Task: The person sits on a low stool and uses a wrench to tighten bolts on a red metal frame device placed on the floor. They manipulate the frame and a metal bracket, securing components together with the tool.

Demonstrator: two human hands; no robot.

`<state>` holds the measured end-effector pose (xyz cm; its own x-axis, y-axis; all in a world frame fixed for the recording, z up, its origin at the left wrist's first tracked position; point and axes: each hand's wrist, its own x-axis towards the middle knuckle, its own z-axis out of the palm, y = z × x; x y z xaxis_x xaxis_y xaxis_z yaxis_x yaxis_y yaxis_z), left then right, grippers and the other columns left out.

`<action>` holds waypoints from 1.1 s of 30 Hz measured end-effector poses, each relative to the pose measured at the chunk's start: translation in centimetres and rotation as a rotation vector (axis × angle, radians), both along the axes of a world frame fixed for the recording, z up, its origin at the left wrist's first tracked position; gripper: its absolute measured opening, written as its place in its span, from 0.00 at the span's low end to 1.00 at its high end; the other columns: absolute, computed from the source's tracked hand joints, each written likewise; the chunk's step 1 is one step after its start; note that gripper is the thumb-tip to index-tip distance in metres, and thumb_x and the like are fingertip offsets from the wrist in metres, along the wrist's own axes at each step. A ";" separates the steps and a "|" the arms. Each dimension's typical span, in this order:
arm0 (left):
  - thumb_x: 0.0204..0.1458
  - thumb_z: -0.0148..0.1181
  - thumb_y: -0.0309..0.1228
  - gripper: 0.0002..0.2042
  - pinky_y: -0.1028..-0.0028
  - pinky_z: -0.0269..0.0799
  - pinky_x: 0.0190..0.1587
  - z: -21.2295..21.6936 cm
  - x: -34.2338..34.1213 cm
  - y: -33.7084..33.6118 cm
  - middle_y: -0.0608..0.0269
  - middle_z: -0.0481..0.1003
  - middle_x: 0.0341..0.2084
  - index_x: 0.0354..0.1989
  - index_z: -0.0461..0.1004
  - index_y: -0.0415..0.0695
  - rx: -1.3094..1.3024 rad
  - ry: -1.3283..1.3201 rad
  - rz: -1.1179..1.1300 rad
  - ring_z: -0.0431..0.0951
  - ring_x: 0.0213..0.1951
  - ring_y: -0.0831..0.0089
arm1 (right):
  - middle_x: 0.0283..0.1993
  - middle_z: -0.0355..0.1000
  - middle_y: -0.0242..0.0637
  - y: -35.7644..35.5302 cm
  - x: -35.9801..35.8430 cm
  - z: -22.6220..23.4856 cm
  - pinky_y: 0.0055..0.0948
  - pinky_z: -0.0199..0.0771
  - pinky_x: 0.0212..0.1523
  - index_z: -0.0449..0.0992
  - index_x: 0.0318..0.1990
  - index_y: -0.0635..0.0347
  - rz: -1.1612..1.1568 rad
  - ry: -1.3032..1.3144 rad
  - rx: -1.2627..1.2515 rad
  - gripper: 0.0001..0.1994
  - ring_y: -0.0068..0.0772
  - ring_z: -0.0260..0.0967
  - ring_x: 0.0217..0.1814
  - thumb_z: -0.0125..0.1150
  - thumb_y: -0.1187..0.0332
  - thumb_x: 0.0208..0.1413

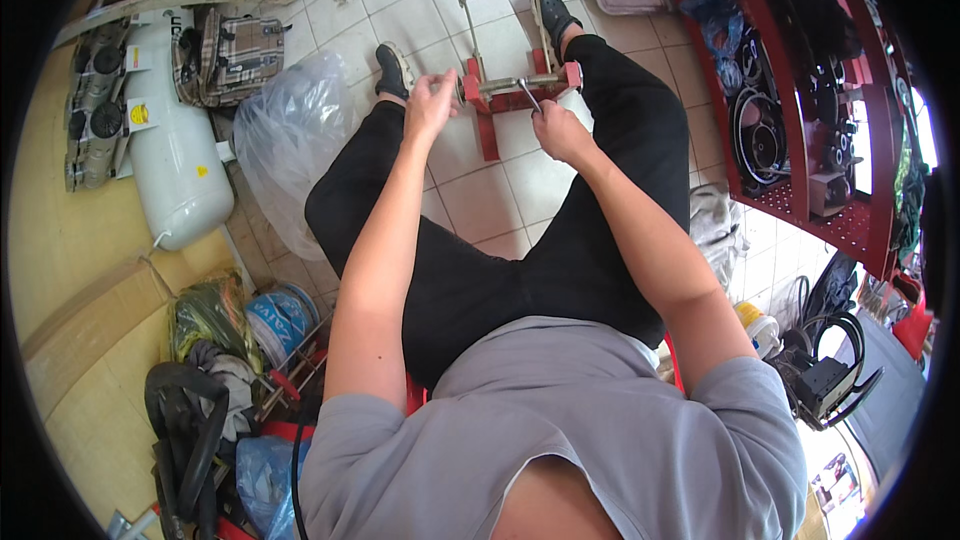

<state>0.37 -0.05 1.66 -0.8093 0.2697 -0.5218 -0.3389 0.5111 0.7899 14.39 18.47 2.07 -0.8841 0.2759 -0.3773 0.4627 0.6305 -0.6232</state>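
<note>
I sit over a small red metal stand (488,130) on the tiled floor, between my feet. A grey metal frame (500,0) rises from it away from me. My left hand (430,105) is closed on the left end of the stand's crossbar, near a round metal part. My right hand (560,130) grips a silver wrench (528,95) whose head sits on the crossbar (510,83). Both forearms reach forward over my black trousers.
A clear plastic bag (290,140) lies to my left, beside a white gas cylinder (170,140) and a plaid bag (230,55). A red pegboard rack (800,110) with tyres and parts stands to the right. Clutter of straps, buckets and cables fills the lower left and right.
</note>
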 end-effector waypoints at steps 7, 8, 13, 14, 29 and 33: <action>0.51 0.51 0.52 0.31 0.74 0.68 0.37 -0.1 0.6 0.4 0.53 0.71 0.42 0.48 0.66 0.33 0.178 -0.083 0.047 0.72 0.41 0.71 | 0.27 0.70 0.60 -0.2 0.0 0.3 0.49 0.72 0.33 0.66 0.29 0.69 0.079 0.075 0.120 0.11 0.58 0.71 0.32 0.45 0.67 0.51; 0.51 0.50 0.53 0.31 0.74 0.69 0.37 0.2 0.9 0.6 0.53 0.71 0.42 0.48 0.66 0.33 0.160 -0.067 0.031 0.72 0.41 0.71 | 0.27 0.71 0.60 -0.3 0.1 0.1 0.48 0.73 0.33 0.66 0.29 0.69 0.064 0.072 0.123 0.11 0.58 0.72 0.32 0.45 0.67 0.52; 0.50 0.48 0.56 0.33 0.72 0.69 0.37 0.3 1.0 0.4 0.54 0.72 0.40 0.47 0.68 0.32 0.082 -0.101 0.006 0.73 0.39 0.69 | 0.29 0.69 0.62 -0.4 0.2 0.7 0.51 0.67 0.39 0.65 0.32 0.69 0.065 0.018 0.101 0.12 0.62 0.68 0.35 0.42 0.66 0.55; 0.50 0.47 0.57 0.33 0.72 0.68 0.36 0.2 1.0 0.4 0.54 0.73 0.37 0.44 0.69 0.32 0.072 -0.098 0.015 0.73 0.38 0.69 | 0.28 0.69 0.62 -0.4 0.2 0.9 0.51 0.67 0.38 0.65 0.32 0.69 0.078 0.006 0.113 0.12 0.62 0.68 0.34 0.42 0.66 0.55; 0.47 0.53 0.55 0.32 0.74 0.67 0.35 0.4 0.9 1.2 0.55 0.72 0.26 0.43 0.66 0.33 0.020 0.067 0.142 0.72 0.29 0.71 | 0.27 0.70 0.62 -0.6 0.1 0.5 0.49 0.70 0.36 0.67 0.30 0.70 0.038 0.074 0.061 0.12 0.60 0.70 0.33 0.44 0.67 0.53; 0.47 0.54 0.54 0.33 0.73 0.68 0.37 -0.3 0.4 0.3 0.51 0.71 0.32 0.48 0.63 0.33 0.020 0.195 0.151 0.72 0.35 0.70 | 0.25 0.70 0.61 -1.0 0.0 0.8 0.48 0.72 0.35 0.67 0.28 0.70 0.052 0.085 0.081 0.11 0.59 0.71 0.32 0.46 0.68 0.51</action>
<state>0.74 0.23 1.32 -0.9262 0.1471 -0.3471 -0.2500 0.4496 0.8576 14.38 17.49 2.84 -0.9258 0.2552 -0.2787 0.3756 0.7024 -0.6046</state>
